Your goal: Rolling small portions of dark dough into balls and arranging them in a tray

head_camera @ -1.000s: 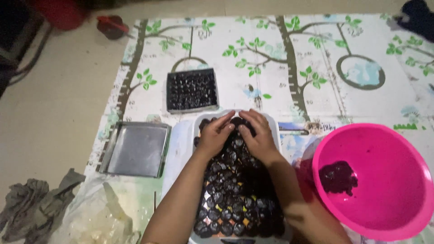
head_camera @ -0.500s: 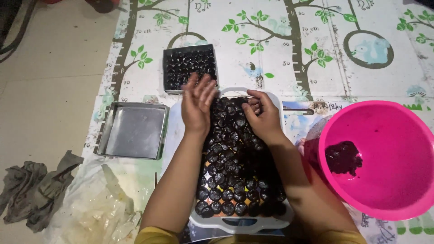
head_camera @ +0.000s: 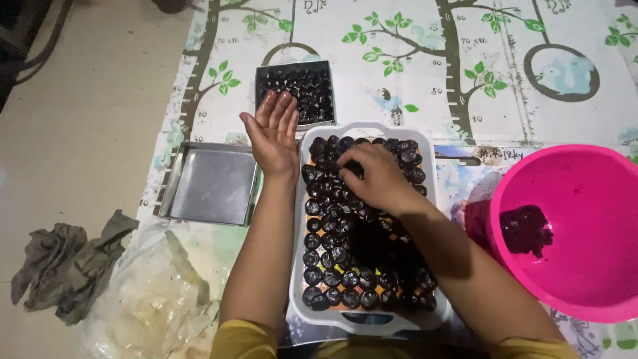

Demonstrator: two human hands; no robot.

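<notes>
A white tray lies in front of me, packed with several dark round pieces in rows. My right hand rests palm down on the pieces near the tray's far end, fingers curled onto them; whether it grips one is hidden. My left hand hovers flat beside the tray's far left corner, fingers straight and together, holding nothing. Just beyond it sits a small square metal tin filled with the same dark pieces.
An empty square metal tin lies left of the tray. A pink bowl with a dark lump stands at right. Crumpled clear plastic and a grey rag lie at lower left. A tree-patterned mat covers the floor.
My left hand has lifted off the tray's pieces and moved left to the tray's corner, opening flat. My right hand has stayed on the pieces at the far end.
</notes>
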